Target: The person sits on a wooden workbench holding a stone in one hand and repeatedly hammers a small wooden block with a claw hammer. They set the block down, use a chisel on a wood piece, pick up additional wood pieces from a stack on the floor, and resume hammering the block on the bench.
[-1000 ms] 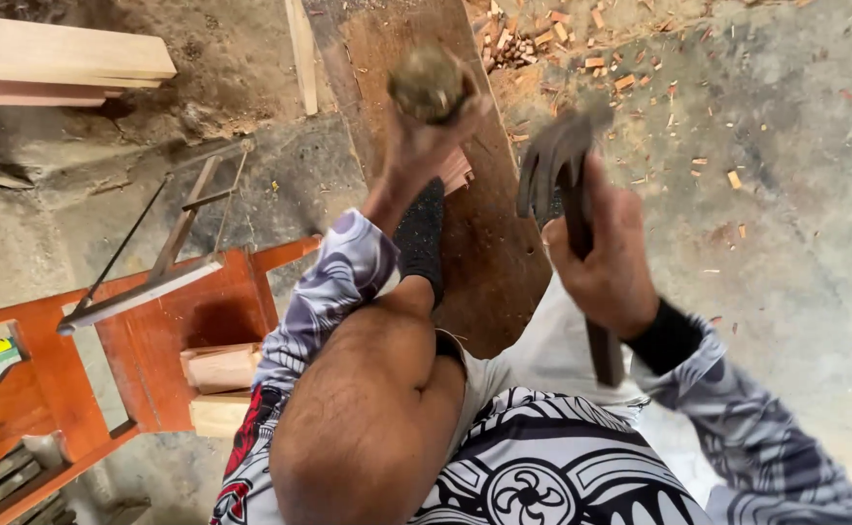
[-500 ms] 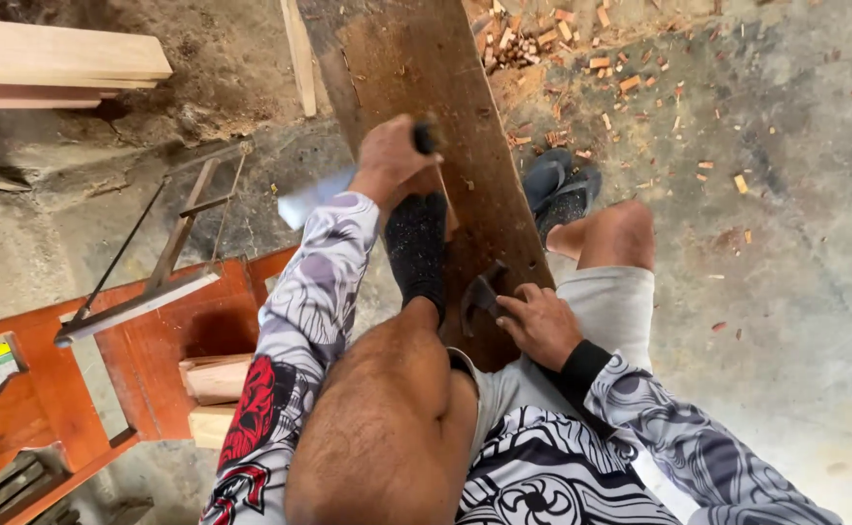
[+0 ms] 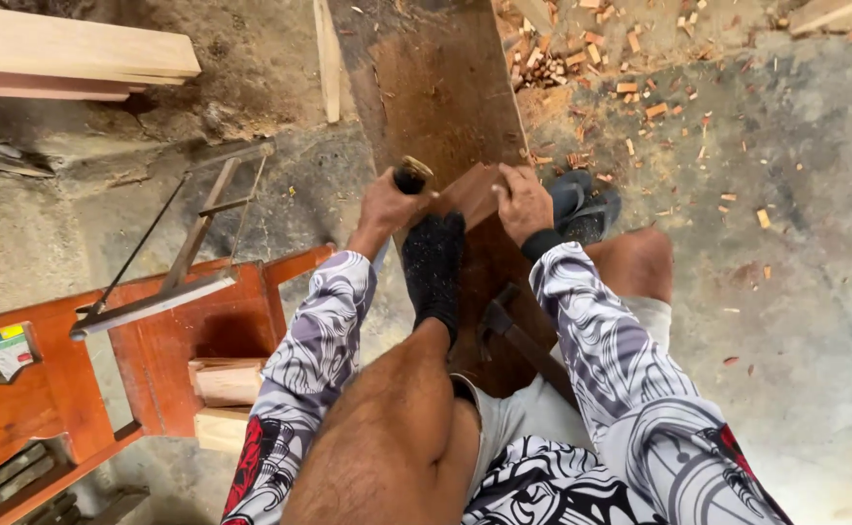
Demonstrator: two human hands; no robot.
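My left hand (image 3: 387, 202) grips a chisel (image 3: 410, 176) with a wooden handle, its tip down on a long dark plank (image 3: 435, 87). Just to the right, my right hand (image 3: 523, 199) holds the edge of a small reddish wood piece (image 3: 468, 194) that lies on the plank. My foot in a black sock (image 3: 433, 267) presses on the plank right behind both hands. A hammer (image 3: 504, 326) lies loose on the plank beside my leg.
A red wooden bench (image 3: 163, 340) stands at the left with a bow saw (image 3: 178, 258) across it and pale wood blocks (image 3: 224, 384) under it. Light planks (image 3: 66, 49) lie at the top left. Sandals (image 3: 581, 204) and several wood chips (image 3: 630, 87) lie on the concrete floor.
My right hand lowered the raised hammer, let it go on the plank and moved forward onto the small wood piece. My left hand kept the chisel and brought it down.
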